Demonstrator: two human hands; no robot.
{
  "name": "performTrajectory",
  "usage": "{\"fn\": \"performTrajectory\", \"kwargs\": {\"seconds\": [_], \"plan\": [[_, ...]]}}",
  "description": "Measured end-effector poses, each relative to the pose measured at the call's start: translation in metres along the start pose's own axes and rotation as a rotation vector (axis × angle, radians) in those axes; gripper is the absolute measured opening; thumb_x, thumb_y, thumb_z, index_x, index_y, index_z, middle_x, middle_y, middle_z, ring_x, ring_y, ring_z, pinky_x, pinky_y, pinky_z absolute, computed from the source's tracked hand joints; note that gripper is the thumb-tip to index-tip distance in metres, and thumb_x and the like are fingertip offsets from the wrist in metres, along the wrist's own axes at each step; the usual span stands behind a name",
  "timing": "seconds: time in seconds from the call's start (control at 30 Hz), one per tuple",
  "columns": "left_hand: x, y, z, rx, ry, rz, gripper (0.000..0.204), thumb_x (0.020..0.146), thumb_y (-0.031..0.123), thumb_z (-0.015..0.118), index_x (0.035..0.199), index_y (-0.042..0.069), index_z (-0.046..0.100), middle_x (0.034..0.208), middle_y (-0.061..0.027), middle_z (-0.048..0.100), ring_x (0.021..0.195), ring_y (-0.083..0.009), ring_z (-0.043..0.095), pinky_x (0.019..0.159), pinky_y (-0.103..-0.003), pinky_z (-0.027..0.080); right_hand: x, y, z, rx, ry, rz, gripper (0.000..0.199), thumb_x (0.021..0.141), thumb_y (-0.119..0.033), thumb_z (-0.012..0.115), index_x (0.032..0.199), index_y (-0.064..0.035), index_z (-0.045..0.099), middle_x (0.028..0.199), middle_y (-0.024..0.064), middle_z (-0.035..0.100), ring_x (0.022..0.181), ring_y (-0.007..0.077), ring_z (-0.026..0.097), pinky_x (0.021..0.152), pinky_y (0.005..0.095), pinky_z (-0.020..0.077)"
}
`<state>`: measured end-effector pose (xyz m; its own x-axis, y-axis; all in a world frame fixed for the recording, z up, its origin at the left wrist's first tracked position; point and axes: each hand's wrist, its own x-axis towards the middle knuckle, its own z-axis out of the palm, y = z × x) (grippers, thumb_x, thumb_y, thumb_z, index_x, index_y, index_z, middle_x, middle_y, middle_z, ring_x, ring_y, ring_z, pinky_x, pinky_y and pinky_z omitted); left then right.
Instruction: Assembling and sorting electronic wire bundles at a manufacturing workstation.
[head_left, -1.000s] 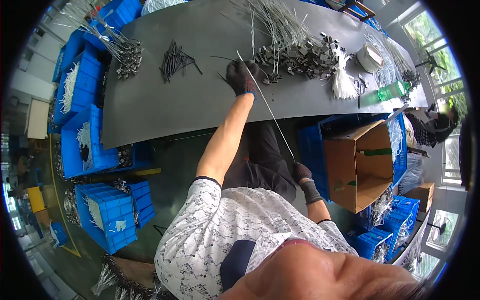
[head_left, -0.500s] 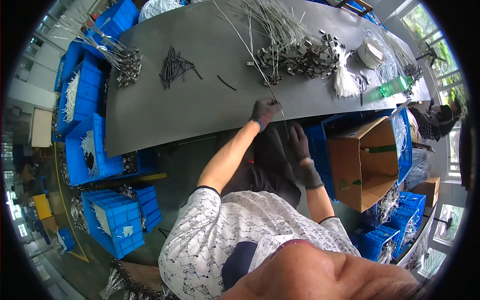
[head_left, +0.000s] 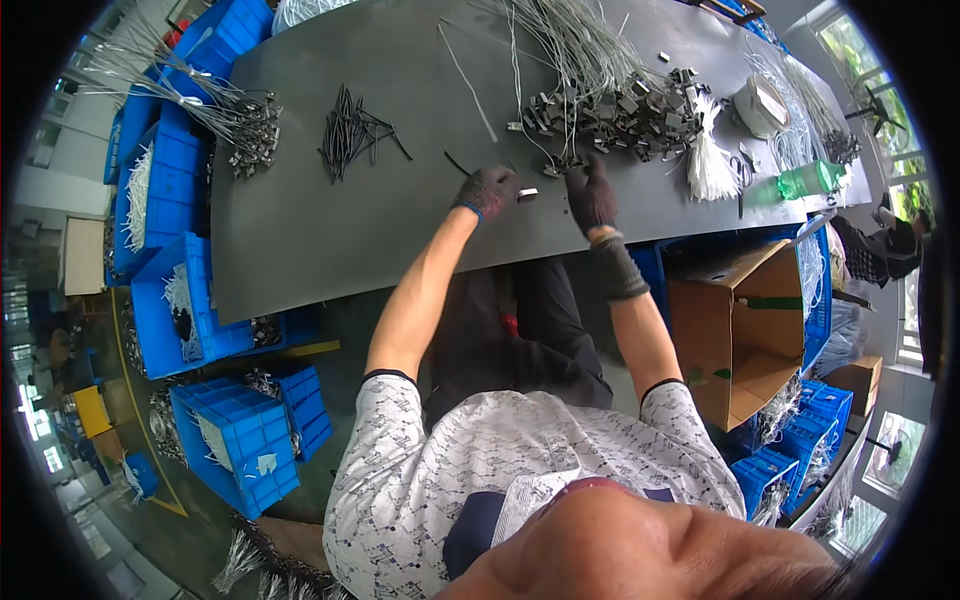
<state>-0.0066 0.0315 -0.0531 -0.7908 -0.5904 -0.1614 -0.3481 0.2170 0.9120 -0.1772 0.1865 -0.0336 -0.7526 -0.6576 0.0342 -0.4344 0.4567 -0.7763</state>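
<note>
My left hand, in a dark glove, is above the near part of the table with its fingers curled. At its fingertips sits a small silvery metal block, which the fingers seem to grip. A short black tube on the table runs partly behind this hand. My right hand, also gloved, reaches to the near edge of a pile of small metal blocks. Its fingers are drawn together beside a few wired blocks; whatever they hold is hidden. A thin grey wire lies farther back.
A bundle of black tubes lies left of my hands, beside wired parts. White ties, scissors and a green bottle are at right. Blue crates flank the table; a cardboard box stands near my right arm.
Both hands have moved from the table's front edge onto the table, the left leftward and the right forward. The long wire they held is let go; a small metal block now shows at my left fingertips.
</note>
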Motion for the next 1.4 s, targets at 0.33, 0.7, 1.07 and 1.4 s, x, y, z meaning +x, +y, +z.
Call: {"fn": "performTrajectory", "kwargs": {"seconds": [0.33, 0.7, 1.07, 1.4], "plan": [[0.029, -0.060, -0.053, 1.228, 0.192, 0.017, 0.031, 0.087, 0.020, 0.062, 0.117, 0.012, 0.064, 0.109, -0.0143, 0.068, 0.094, -0.0353, 0.072, 0.078, -0.044, 0.059, 0.100, 0.048, 0.003, -0.223, -0.256, -0.024, 0.036, 0.089, -0.038, 0.061, 0.099, -0.0054, 0.072, 0.099, 0.0194, 0.072, 0.099, 0.0389, 0.067, 0.081, 0.0489, 0.0514], [-0.035, -0.029, -0.017, -0.114, 0.318, -0.566, 0.013, 0.090, 0.016, 0.064, 0.097, 0.005, 0.066, 0.081, -0.0110, 0.069, 0.077, -0.0216, 0.073, 0.067, -0.036, 0.060, 0.038, 0.032, -0.036, 0.226, -0.270, 0.261, 0.038, 0.093, -0.037, 0.066, 0.111, -0.0028, 0.063, 0.087, 0.0128, 0.068, 0.068, 0.0204, 0.068, 0.058, 0.0353, 0.0516], [-0.045, 0.007, 0.107, -1.003, 0.204, -0.412, 0.008, 0.093, 0.011, 0.069, 0.095, 0.004, 0.068, 0.077, -0.0078, 0.069, 0.064, -0.0177, 0.068, 0.057, -0.031, 0.059, -0.133, 0.140, -0.069, -0.319, 0.024, -0.113, 0.025, 0.092, -0.017, 0.057, 0.115, -0.0075, 0.060, 0.102, 0.0188, 0.066, 0.099, 0.0426, 0.065, 0.078, 0.0486, 0.0532], [-0.022, 0.015, 0.153, -1.211, 0.202, -0.467, 0.010, 0.098, 0.013, 0.064, 0.096, 0.003, 0.061, 0.082, -0.0093, 0.066, 0.069, -0.0230, 0.070, 0.063, -0.041, 0.061, -0.418, 0.274, -0.141, -0.600, -0.677, 0.460, 0.029, 0.092, -0.017, 0.055, 0.115, -0.0057, 0.068, 0.115, 0.0229, 0.068, 0.113, 0.0408, 0.062, 0.095, 0.0461, 0.0502]]}}
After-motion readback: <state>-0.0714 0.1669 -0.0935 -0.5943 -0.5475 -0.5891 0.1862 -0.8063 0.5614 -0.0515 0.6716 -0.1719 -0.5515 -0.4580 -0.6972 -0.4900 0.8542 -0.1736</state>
